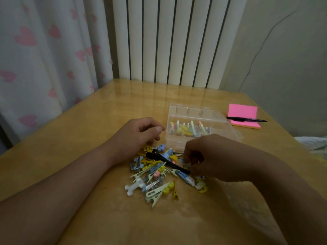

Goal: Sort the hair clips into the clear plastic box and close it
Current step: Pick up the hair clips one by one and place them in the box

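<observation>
A wooden table (88, 138) is carrying everything. On it, one clear plastic box (175, 140) is standing open, its lid (194, 110) lying back flat on the far side. A row of pale green, yellow and pink clips (189, 129) is lying side by side inside it; they are too blurred to count.

Just in front of the box, one loose pile of hair clips (155, 175) is spreading over the table. Most are pale green, yellow and light blue, some with small charms, and there are too many tangled together to count.

Two hands are working at that pile. The left hand (139, 133) is resting at its far left edge with the fingers curled in and the thumb laid against them; whether anything is inside cannot be told. The right hand (217, 156) is reaching down into the right edge of the pile, just in front of the box.

To the right of the box, one pink pad of sticky notes (242, 114) is lying with one black pen (246, 119) across its near edge.

One long black clip (166, 160) is lying slantwise on top of the pile, its near end touching the right hand. One white bone-shaped clip (135, 186) is sitting at the pile's near left edge. The right fingertips are pinching a small blue clip (185, 164).
</observation>
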`<state>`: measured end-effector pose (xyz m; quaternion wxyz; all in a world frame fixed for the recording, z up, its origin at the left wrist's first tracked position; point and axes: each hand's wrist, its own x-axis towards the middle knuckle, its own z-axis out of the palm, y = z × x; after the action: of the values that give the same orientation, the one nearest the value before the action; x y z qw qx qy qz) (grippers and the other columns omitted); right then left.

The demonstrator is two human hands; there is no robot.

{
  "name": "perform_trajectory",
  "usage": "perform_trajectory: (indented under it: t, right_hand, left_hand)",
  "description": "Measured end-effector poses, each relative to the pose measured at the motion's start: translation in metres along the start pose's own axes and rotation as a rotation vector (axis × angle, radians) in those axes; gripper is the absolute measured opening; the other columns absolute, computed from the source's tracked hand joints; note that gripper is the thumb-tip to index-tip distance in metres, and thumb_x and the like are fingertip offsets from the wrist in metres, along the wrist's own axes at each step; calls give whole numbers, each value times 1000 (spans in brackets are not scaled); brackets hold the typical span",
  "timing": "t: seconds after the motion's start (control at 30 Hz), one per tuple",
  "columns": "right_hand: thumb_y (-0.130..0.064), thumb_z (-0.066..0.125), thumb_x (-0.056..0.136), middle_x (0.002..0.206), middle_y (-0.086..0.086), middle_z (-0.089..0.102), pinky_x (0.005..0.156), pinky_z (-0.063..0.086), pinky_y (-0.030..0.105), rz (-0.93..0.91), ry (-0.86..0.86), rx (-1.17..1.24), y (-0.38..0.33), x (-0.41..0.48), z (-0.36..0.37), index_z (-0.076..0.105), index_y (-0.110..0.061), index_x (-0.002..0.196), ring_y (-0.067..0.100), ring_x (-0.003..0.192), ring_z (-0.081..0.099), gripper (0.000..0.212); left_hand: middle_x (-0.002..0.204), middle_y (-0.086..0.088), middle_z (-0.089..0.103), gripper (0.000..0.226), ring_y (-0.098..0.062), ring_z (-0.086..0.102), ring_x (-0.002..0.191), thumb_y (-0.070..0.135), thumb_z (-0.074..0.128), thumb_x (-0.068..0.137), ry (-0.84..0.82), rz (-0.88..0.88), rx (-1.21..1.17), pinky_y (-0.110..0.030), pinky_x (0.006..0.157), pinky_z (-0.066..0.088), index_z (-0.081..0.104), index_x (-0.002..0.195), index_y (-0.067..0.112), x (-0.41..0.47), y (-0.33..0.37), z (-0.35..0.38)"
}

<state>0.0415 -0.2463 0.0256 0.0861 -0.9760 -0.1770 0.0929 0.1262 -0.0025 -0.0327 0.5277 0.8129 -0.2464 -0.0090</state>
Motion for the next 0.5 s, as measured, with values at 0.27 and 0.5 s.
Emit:
perform_trajectory:
  t: [0.27,0.5]
  right_hand:
    - [-29,73,96,96,-14,67,72,53,19,43,344,260,15,-3,-14,65,-34,109,-1,85,63,16]
    - [-27,78,93,86,-6,75,57,47,25,416,638,363,80,28,-34,68,-22,103,10,76,71,15]
  left_hand:
    - [96,-1,78,16,-24,73,90,26,62,106,-12,6,-13,-43,88,59,78,109,26,2,-3,0]
    - [96,-1,78,14,-13,71,83,27,64,105,-16,11,3,-26,78,56,75,113,31,2,-1,2]
